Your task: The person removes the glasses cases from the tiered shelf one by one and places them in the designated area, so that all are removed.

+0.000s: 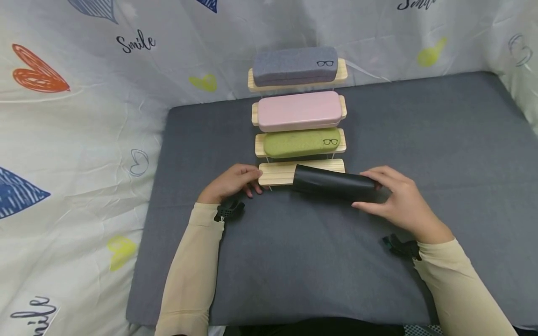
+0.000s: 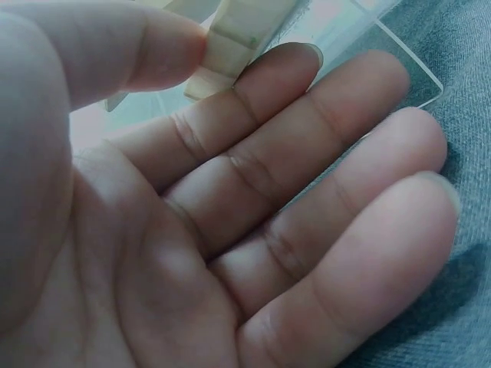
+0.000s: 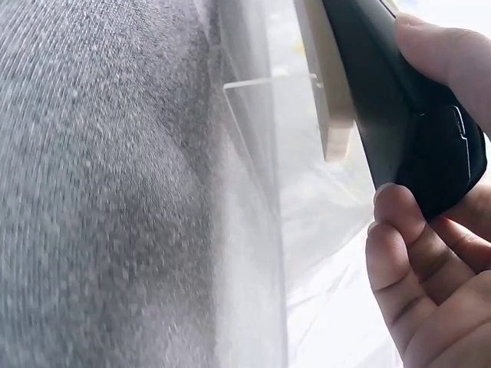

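A black glasses case [image 1: 334,182] lies tilted over the right part of the lowest wooden shelf board [image 1: 276,174], its right end sticking out past the board. My right hand [image 1: 392,196] grips that right end between thumb and fingers. In the right wrist view the case [image 3: 383,84] shows its dark end face, with fingertips on both sides. At the board's left end, my left hand [image 1: 235,182] pinches the wood between thumb and index finger. The left wrist view shows the thumb against the board's edge [image 2: 230,46], the other fingers loosely extended.
Higher boards of the clear-sided stand carry a green glasses case [image 1: 300,143], a pink case [image 1: 300,111] and a grey-blue case [image 1: 290,67]. A grey cloth [image 1: 294,270] covers the table. Behind hangs a white printed curtain [image 1: 235,42].
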Demonstrator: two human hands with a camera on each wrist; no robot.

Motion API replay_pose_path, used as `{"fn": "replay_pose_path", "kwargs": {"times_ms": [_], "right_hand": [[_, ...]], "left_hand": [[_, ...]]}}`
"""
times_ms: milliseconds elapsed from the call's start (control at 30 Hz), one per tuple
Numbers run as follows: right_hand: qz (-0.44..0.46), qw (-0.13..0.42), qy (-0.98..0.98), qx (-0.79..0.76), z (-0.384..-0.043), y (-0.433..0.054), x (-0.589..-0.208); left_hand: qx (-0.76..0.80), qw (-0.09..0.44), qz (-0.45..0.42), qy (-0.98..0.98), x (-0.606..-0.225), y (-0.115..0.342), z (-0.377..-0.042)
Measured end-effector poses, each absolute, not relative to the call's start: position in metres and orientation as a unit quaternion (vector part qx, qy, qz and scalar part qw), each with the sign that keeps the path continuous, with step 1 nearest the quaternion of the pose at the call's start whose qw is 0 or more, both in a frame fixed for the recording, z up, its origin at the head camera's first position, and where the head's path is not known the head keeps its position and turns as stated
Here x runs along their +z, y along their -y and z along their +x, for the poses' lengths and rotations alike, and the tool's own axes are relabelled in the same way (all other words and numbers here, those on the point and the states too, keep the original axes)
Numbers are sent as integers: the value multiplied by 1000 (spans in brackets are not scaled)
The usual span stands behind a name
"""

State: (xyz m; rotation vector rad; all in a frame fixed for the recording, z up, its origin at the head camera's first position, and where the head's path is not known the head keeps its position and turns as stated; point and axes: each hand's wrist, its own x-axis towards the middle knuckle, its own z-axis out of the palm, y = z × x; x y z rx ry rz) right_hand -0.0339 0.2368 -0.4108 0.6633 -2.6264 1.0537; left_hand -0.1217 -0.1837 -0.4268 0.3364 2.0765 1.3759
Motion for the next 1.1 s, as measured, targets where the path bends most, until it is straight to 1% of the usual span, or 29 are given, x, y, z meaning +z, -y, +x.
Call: {"fn": "replay_pose_path", "kwargs": {"times_ms": [300,800,1100], "right_hand": [[218,120,899,359,-27,-249,-411],[183,147,910,341,-16,-277,-415],[166,141,921,324,-13,-289,-412]], "left_hand": [[528,310,128,-780,-428,184,-122],[533,311,124,-777,-427,183,-122],[530,308,119,-781,-427,182,-121]]}}
